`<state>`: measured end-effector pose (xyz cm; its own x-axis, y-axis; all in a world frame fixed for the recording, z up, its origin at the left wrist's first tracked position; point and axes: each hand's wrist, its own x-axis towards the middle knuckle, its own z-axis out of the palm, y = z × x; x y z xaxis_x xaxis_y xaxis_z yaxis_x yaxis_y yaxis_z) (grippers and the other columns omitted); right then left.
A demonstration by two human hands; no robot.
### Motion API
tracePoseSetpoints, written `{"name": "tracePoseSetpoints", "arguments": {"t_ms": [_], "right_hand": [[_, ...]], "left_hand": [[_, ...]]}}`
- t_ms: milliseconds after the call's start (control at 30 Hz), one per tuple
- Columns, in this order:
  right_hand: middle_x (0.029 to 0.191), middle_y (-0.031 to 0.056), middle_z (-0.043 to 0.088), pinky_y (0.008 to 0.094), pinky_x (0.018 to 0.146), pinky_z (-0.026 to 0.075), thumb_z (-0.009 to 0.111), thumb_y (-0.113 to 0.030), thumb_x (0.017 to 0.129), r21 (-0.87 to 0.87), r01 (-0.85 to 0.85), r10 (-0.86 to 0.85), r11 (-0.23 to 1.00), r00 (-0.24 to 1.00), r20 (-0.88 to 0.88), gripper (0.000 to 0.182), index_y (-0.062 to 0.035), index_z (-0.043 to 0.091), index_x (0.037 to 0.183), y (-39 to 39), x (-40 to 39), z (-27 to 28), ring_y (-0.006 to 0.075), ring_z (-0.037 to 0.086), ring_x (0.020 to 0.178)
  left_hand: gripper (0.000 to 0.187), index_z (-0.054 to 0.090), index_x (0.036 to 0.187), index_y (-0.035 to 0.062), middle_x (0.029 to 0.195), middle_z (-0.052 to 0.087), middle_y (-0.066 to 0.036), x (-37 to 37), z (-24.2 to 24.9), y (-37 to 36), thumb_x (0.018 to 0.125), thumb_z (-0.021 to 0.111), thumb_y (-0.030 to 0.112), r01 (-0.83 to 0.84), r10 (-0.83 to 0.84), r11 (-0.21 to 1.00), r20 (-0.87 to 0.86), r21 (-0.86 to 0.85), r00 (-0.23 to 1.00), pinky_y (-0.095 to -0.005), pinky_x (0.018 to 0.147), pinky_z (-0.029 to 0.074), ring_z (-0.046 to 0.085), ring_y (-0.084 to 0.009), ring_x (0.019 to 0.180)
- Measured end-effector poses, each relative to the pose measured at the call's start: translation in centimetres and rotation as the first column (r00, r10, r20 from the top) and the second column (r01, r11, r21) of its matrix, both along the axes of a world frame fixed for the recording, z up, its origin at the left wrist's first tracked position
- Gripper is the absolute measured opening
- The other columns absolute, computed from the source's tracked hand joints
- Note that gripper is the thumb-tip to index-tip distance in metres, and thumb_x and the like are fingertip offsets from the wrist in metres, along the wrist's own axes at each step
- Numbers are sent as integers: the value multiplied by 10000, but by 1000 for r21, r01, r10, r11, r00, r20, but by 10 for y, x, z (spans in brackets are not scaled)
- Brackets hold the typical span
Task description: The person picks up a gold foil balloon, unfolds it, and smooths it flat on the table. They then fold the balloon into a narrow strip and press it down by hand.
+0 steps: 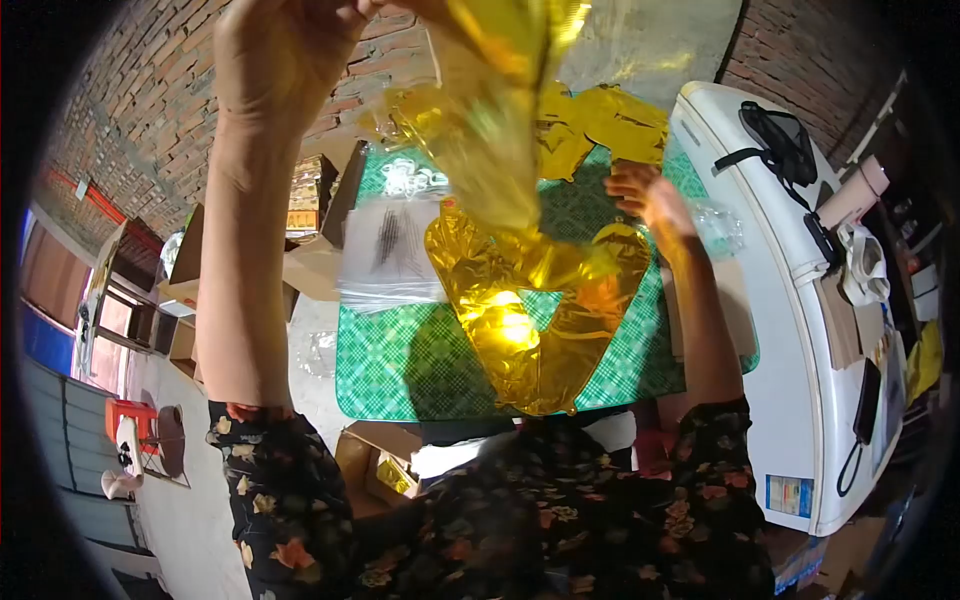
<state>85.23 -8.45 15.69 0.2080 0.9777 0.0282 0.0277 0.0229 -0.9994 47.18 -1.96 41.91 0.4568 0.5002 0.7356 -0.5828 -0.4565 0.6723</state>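
One raised left hand [290,50] pinches gold foil [495,130]; the right hand [650,198] is half open, empty.

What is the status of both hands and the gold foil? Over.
Left hand raised, fingertips out of view. Right hand open above green table. Raised gold foil blocks some view; another foil piece lies below.

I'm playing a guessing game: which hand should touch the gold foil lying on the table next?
Right, I think. The right hand looks open and is near the lying gold foil, while the left hand is up high and seems to hold the hanging gold foil.
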Motion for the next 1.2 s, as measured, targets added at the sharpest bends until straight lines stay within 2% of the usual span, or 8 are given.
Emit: {"name": "tracePoseSetpoints", "arguments": {"t_ms": [67, 167, 267, 567, 800, 833, 1000, 1200], "right_hand": [[1288, 117, 668, 394, 1016, 485, 530, -407, 1063, 452, -321, 319, 833, 944, 82, 492, -54, 537, 1405, -6, -31, -15, 254, 620, 1180], [1306, 129, 673, 415, 1033, 480, 490, -481, 1067, 102, -329, 291, 939, 917, 272, 578, -58, 506, 1461, 5, -84, -19, 251, 629, 1190], [1292, 119, 681, 420, 1060, 467, 467, -497, 1071, 102, -499, 502, 861, 798, -335, 593, -62, 508, 1470, -1, -132, -24, 237, 630, 1191], [1198, 42, 699, 280, 851, 560, 614, -221, 1042, 227, -466, 446, 855, 436, -782, 385, -44, 561, 1380, 6, -215, -49, 150, 693, 1019], [994, 7, 681, 260, 770, 521, 677, -158, 995, 152, -315, 343, 937, 742, -576, 181, -39, 660, 1131, -1, -178, -18, 108, 645, 877], [952, -6, 668, 246, 741, 504, 678, -163, 997, 91, -254, 259, 963, 773, -579, 153, -50, 663, 1099, -5, -173, -6, 98, 628, 852], [923, -63, 604, 209, 754, 442, 653, -229, 1025, 187, -395, 429, 900, 877, -216, 179, -51, 653, 1042, -6, -112, 21, 34, 547, 831], [911, -74, 546, 178, 755, 402, 616, -199, 1047, 131, -362, 332, 923, 920, 207, 166, -34, 618, 1028, -13, -92, 72, 11, 486, 854]], "left_hand": [[207, 711, 986, 71, 867, 698, -49, 15, -6, -31, 931, 626, 252, -347, 343, 938, 129, 9, 930, -305, 721, 518, 625, -142, 711], [240, 593, 845, 168, 735, 501, 29, 5, 8, 21, 1039, 553, 304, 194, -264, 920, 172, 341, 949, -291, 591, 348, 412, -127, 582], [239, 556, 849, 164, 770, 476, 28, -2, 2, 23, 1048, 531, 295, 323, -392, 908, 274, 266, 878, -285, 638, 349, 415, -127, 631], [166, 576, 891, 126, 854, 517, 3, -52, 0, 43, 1015, 516, 218, 439, -481, 876, 296, 200, 825, -283, 726, 377, 462, -139, 750], [126, 592, 924, 96, 919, 549, -16, -105, -19, 68, 990, 506, 159, 586, -631, 772, 193, 244, 751, -282, 794, 399, 499, -149, 842], [175, 497, 802, 155, 770, 424, 27, -114, -34, 51, 974, 532, 153, 370, -341, 929, 433, 20, 834, -283, 699, 331, 355, -134, 691], [374, 363, 722, 173, 731, 342, 53, -159, -108, 59, 942, 649, 272, 247, -195, 967, 435, -67, 879, -297, 686, 268, 327, -107, 661], [298, 524, 1009, 135, 1158, 528, -109, -156, -186, -15, 935, 558, 421, -66, 122, 944, 155, -324, 980, -510, 1170, 292, 455, -326, 1269]]}}
